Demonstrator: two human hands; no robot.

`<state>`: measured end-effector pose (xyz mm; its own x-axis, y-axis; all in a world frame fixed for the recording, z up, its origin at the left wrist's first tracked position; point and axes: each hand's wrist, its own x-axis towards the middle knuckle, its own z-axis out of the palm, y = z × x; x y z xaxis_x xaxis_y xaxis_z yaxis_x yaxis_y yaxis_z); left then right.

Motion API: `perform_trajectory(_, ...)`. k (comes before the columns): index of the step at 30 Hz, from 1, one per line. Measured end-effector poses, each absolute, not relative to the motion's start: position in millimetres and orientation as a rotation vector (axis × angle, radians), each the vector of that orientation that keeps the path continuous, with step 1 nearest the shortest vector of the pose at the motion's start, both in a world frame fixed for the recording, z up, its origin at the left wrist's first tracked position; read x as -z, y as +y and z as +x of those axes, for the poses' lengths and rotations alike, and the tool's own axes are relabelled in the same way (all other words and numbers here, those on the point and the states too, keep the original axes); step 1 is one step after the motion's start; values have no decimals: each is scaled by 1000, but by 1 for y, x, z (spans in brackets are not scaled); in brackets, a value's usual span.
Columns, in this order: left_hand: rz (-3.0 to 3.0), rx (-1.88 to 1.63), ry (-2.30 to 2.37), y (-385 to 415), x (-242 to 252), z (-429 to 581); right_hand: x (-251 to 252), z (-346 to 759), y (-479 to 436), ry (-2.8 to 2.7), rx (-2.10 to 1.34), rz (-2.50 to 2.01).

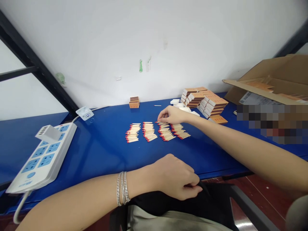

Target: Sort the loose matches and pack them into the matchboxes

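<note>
Four groups of red-headed wooden matches lie on the blue table (108, 154): a left group (132, 133), a second group (149, 131), a third group (166, 132) and a right group (180, 131). At the far end of the third group, my right hand (172, 115) is closed in a pinch on a match (158, 122), whose red head shows by the fingertips. My left hand (174, 176) hangs at the table's front edge, its fingers curled into a loose fist with nothing visible in them. One single match (157, 105) lies apart, farther back.
Stacked matchboxes (207, 101) stand at the back right, with white pieces (178, 103) beside them. A few matchboxes (134, 102) are by the wall. An open carton (269, 80) is at right; a power strip (45, 154) and white plug (84, 113) are at left.
</note>
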<state>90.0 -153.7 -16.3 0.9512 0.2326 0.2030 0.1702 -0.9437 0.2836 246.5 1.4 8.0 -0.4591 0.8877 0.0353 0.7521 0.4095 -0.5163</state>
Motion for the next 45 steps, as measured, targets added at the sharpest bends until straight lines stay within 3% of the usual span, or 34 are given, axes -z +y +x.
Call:
perform_trajectory(10,2859,-323,300,-154,17,90,-10,234,70,-2371,68,-1773)
perform_trajectory(19,2849,-375,289,-153,19,89,-19,258,34,-2570,4,-1742)
perform_trajectory(35,2838,-314,332,-152,18,87,-35,303,-32,-2598,-667,-1312)
perform_trajectory(45,2797,-314,338,-152,15,87,-29,306,-58,-2617,-573,-1351)
